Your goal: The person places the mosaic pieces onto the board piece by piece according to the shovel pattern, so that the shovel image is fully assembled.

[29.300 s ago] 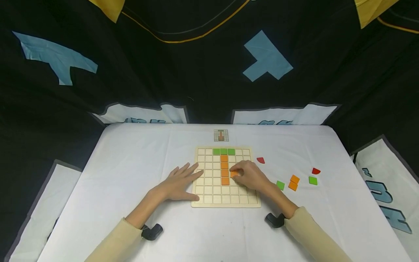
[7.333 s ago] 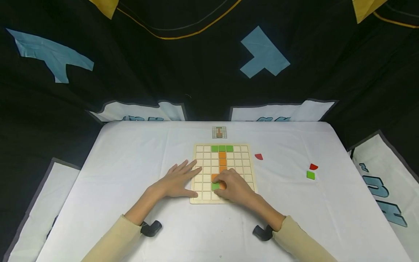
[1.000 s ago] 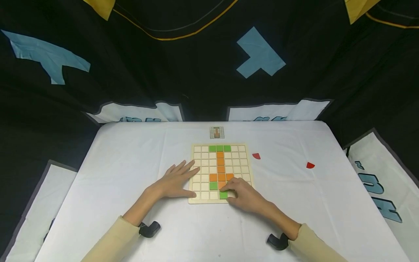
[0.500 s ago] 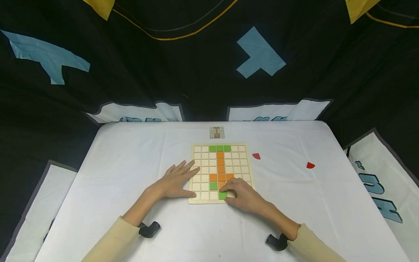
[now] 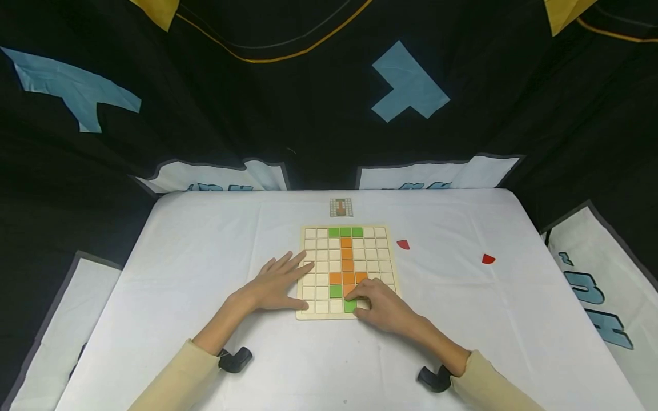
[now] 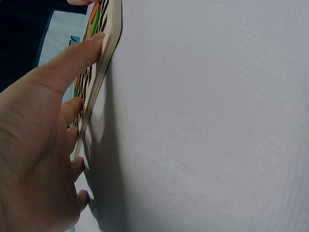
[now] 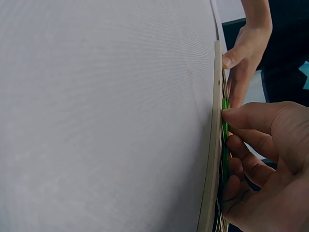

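A wooden grid board (image 5: 316, 315) lies on the white table. Green tiles (image 5: 345, 232) lie in its far row, and an orange column (image 5: 346, 255) runs toward me, with one orange tile on either side low down. A green tile (image 5: 336, 291) sits left of the column's near end. My right hand (image 5: 382, 307) pinches another green tile (image 5: 349, 306) at the middle of the nearest row, thumb and fingertips on it. The squares beneath this hand are hidden. My left hand (image 5: 272, 285) rests with spread fingers on the board's left edge, its thumb (image 6: 79, 58) on the near corner.
Beyond the board lies a small patterned card (image 5: 341, 208). Two red quarter-round pieces, a nearer one (image 5: 403, 245) and a farther one (image 5: 488, 259), lie on the table (image 5: 442, 228) to the right. A dark curtain (image 5: 329, 125) hangs behind.
Over the longer span, loose orange and green tiles left the table's right side and more tiles appeared on the board. In the last second the pinched green tile shifted slightly left; my left hand stayed put.
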Demonstrator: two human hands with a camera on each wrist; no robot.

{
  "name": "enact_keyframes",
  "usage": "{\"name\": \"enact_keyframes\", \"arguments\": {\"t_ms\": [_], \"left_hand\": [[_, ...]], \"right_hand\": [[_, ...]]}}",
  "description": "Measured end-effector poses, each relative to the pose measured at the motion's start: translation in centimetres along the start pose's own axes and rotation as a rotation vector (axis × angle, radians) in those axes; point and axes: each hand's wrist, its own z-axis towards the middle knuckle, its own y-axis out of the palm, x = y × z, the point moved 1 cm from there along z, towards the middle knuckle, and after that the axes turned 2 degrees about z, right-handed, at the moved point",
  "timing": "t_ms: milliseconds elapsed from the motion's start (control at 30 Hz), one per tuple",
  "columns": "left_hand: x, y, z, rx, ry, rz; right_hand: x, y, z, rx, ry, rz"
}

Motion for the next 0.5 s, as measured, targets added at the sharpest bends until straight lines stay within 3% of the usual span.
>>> {"name": "enact_keyframes", "arguments": {"t_ms": [500], "left_hand": [[-0.02, -0.05, 0.03, -0.002, -0.004, -0.002]], "right_hand": [[-0.05, -0.40, 0.03, 0.026, 0.035, 0.018]]}}
